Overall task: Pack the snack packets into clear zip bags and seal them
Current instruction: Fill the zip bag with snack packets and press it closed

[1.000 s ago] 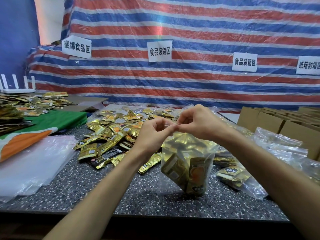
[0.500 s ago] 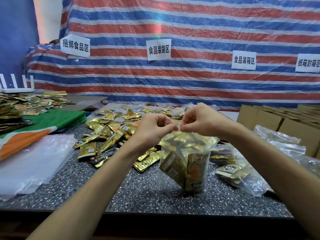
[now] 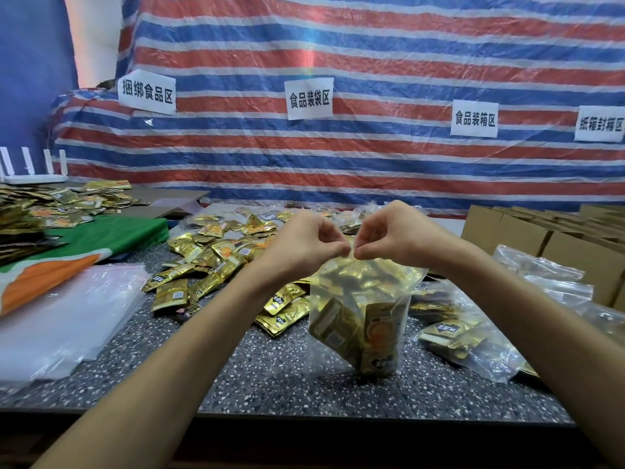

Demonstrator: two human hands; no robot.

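Barely anything moved since half a second ago: both hands sit at the same spot in the middle of the frame, and the bag (image 3: 358, 309) hangs under them just like before. Compared with a full second back, the pinch point has slid a touch to the right along the bag's top edge.

The left hand (image 3: 301, 247) pinches that top edge between thumb and forefinger, with the other fingers curled in. The right hand (image 3: 397, 235) does the same from the other side. The two sets of fingertips almost touch each other. Can't tell if the zip is fully closed under them.

The bag is clear and stuffed with gold packets (image 3: 341, 328), and its bottom rests on the speckled table (image 3: 270, 377) just below centre.

Left of it and further back is a big spread of loose packets (image 3: 216, 255). At lower left is a stack of empty bags (image 3: 61, 319), next to a green and orange cloth (image 3: 111, 233). Filled bags (image 3: 463, 336) lie at the right, with boxes (image 3: 527, 231) behind them. A striped red, white and blue tarp (image 3: 372, 157) with paper signs (image 3: 309, 99) covers the whole back.
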